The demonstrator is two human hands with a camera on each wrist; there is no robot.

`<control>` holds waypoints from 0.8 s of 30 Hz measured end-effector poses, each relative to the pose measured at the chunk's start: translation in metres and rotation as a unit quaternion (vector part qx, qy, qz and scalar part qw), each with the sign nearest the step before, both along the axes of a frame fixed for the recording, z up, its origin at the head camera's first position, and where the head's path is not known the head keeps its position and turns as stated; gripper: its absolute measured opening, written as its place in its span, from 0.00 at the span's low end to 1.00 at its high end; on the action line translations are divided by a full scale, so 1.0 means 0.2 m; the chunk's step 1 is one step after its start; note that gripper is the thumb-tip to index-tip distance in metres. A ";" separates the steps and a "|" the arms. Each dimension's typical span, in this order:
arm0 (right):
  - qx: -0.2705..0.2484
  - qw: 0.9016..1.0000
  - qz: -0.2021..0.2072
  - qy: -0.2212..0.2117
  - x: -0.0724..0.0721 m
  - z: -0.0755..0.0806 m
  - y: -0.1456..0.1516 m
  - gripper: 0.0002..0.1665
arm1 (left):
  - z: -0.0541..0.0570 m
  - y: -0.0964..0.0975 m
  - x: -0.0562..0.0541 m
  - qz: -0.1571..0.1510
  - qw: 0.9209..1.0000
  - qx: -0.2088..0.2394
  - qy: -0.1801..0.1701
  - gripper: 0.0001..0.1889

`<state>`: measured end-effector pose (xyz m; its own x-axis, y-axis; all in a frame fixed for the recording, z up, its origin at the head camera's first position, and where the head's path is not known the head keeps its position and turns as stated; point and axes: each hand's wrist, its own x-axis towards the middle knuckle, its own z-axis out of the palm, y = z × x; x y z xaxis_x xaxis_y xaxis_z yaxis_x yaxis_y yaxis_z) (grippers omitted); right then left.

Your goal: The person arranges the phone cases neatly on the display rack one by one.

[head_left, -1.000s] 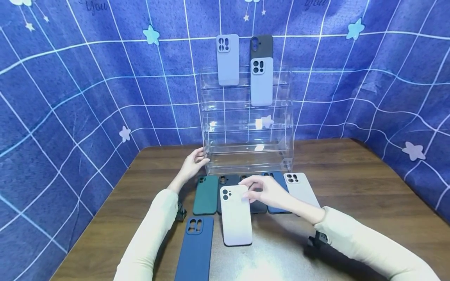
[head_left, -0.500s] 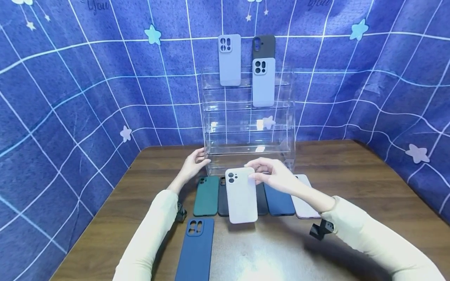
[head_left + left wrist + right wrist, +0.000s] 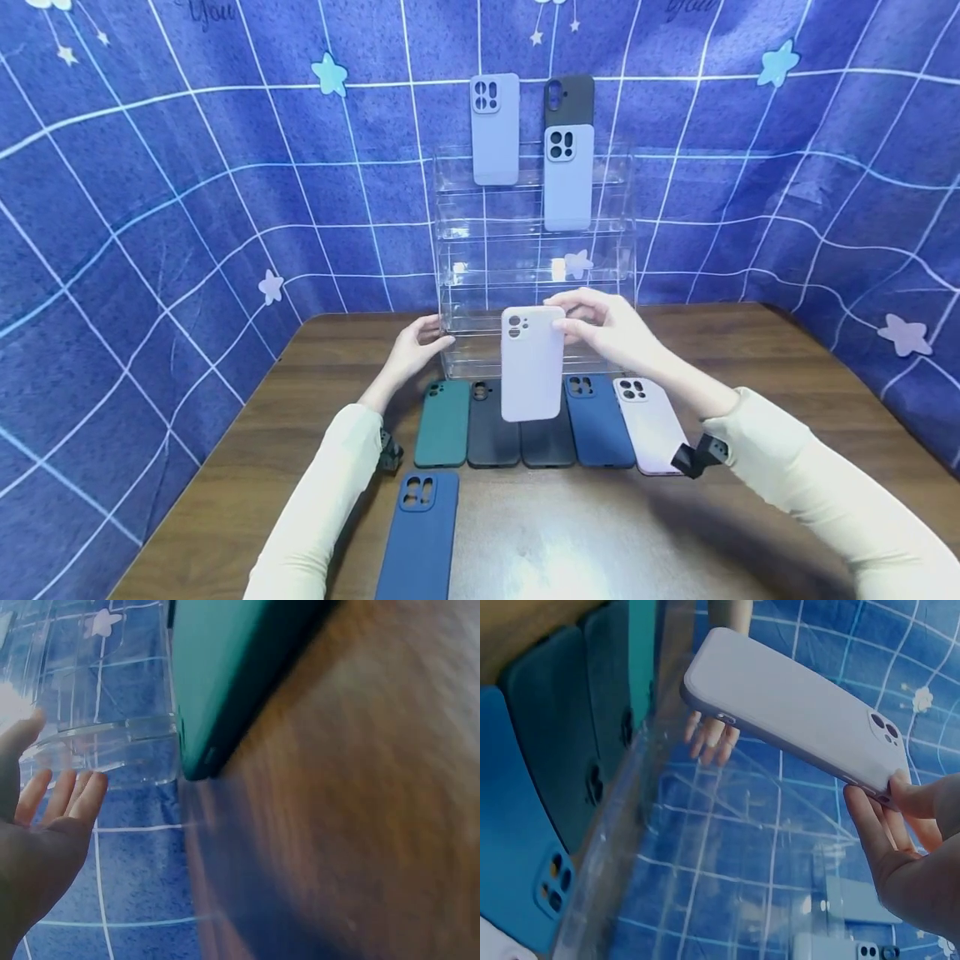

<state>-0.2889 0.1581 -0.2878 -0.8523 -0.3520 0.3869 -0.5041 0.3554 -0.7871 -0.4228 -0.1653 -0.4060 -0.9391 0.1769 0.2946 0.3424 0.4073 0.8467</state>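
My right hand (image 3: 607,329) pinches a pale lilac phone case (image 3: 531,367) by its upper right edge, thumb on the back face. The case hangs upright in front of the lower tiers of a clear acrylic display rack (image 3: 465,321). In the right wrist view the held case (image 3: 795,712) shows its two-lens camera cutout close to the fingertips. My left hand (image 3: 411,350) is at the rack's lower left side, its thumb at the front edge. The left wrist view shows the fingers (image 3: 56,799) of this hand extended, with nothing held in them.
Along the rack's foot lie a green case (image 3: 442,423), black cases (image 3: 493,433), a blue case (image 3: 600,425) and a pale case (image 3: 651,425). Another blue case (image 3: 420,533) lies nearer. Upper tiers hold a lilac case (image 3: 495,137), a pale blue case (image 3: 568,187) and a dark case (image 3: 573,100).
My right hand has lifted the pale phone case off the table and carried it up and forward toward the rack. The left hand stays at the rack's side.
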 end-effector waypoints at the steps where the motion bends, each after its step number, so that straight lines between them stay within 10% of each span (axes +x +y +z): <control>1: 0.005 1.000 -0.008 0.004 -0.01 0.02 0.01 0.19 | 0.00 0.00 0.00 0.002 1.000 0.007 0.003 0.32; 24: -0.074 0.993 -0.062 0.065 -0.29 0.41 0.03 0.21 | 0.02 0.01 -0.02 -0.021 0.998 0.058 -0.020 0.32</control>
<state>-0.3466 0.1643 -0.2063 -0.8251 -0.1788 0.5359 -0.5643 0.3072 -0.7663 -0.4260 -0.1627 -0.4026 -0.9428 0.1832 0.2784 0.3225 0.2908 0.9008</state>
